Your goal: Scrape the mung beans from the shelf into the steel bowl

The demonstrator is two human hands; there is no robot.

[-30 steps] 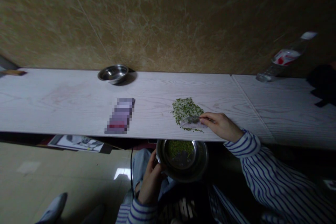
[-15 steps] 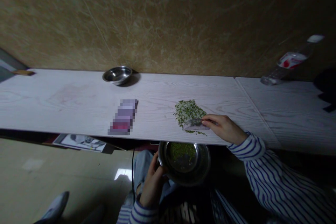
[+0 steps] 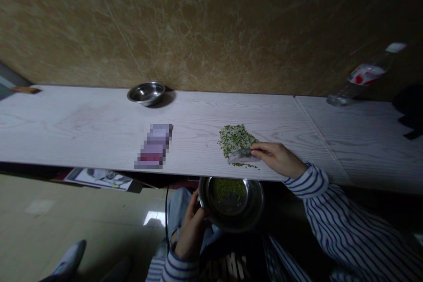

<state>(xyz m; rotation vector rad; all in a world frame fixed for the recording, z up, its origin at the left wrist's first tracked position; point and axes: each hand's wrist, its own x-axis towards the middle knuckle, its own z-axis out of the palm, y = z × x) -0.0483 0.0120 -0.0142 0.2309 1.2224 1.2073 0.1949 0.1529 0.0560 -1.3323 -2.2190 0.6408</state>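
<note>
My left hand (image 3: 191, 229) grips the left rim of a steel bowl (image 3: 256, 216), held just below the table's front edge. Small green beans (image 3: 228, 188) lie in its bottom. My right hand (image 3: 277, 156) is closed in a pinch on a thin, see-through plastic piece (image 3: 243, 156), which rests on the table at the near side of a spread of green beans (image 3: 236, 136) mixed with pale grains. A short line of green beans lies on the near side of the plastic. Its exact kind I cannot make out.
On the white wood-grain table (image 3: 191, 141) stands a smaller steel bowl (image 3: 147, 94) by the wall. A blurred-out phone-shaped object (image 3: 154, 146) lies left of the beans. A plastic bottle (image 3: 366, 75) stands at the right, near a dark object (image 3: 410, 108). An open drawer (image 3: 99, 178) sits below.
The whole view has shifted very slightly. My right hand and the plastic piece have moved a touch leftward; my left hand keeps its grip on the bowl.
</note>
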